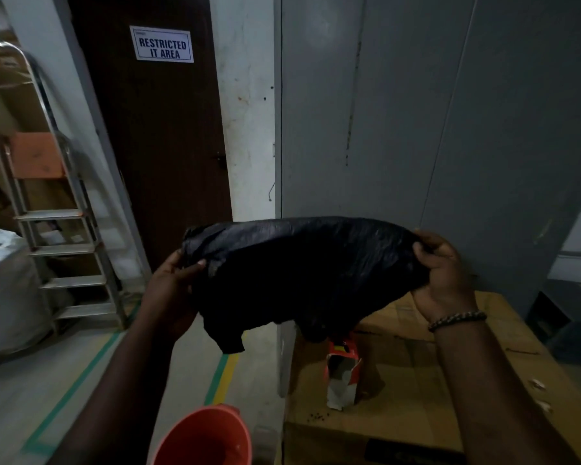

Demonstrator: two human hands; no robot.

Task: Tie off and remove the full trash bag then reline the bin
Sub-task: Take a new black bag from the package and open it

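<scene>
A black trash bag is stretched out in the air in front of me, still partly folded, with a loose corner hanging down at its lower left. My left hand pinches its left edge with thumb on top. My right hand, a beaded bracelet on its wrist, grips the right edge with curled fingers. Below, at the bottom edge of the view, stands an orange bin with no liner visible inside.
A large cardboard box sits at lower right with a torn orange carton on top. A metal stepladder and a white sack stand at left. A dark door and grey cabinets are ahead.
</scene>
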